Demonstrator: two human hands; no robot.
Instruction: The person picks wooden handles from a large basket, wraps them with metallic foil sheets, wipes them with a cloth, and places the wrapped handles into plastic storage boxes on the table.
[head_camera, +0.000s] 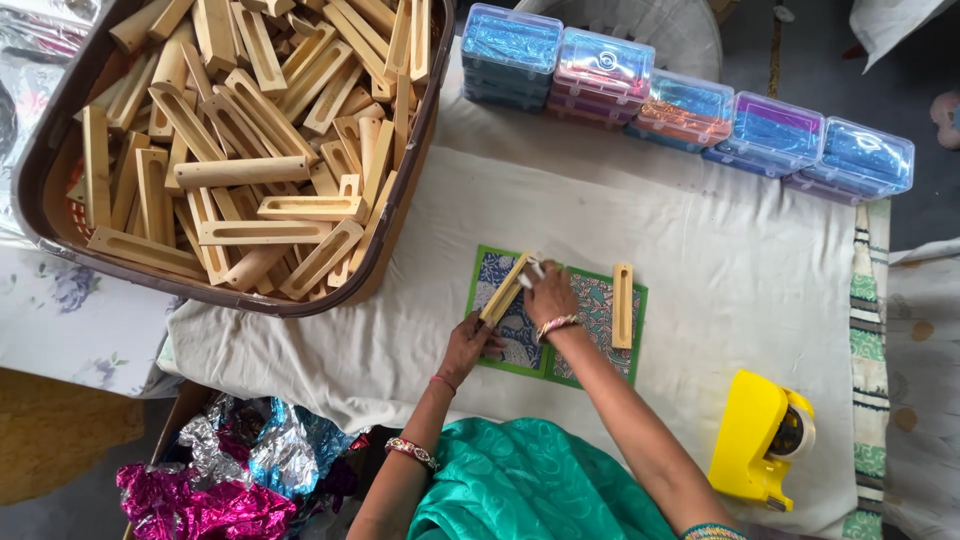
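Teal lap (530, 480) below; my left hand (468, 345) and right hand (548, 295) pinch a wood slat (505, 290) over the patterned card (520, 330). Next: lay it parallel to the second slat (623, 305).

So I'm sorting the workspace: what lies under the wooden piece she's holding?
Under the wooden piece, held by the left hand and right hand, lies a green-bordered patterned card on the white cloth. The hands hide part of the pattern.
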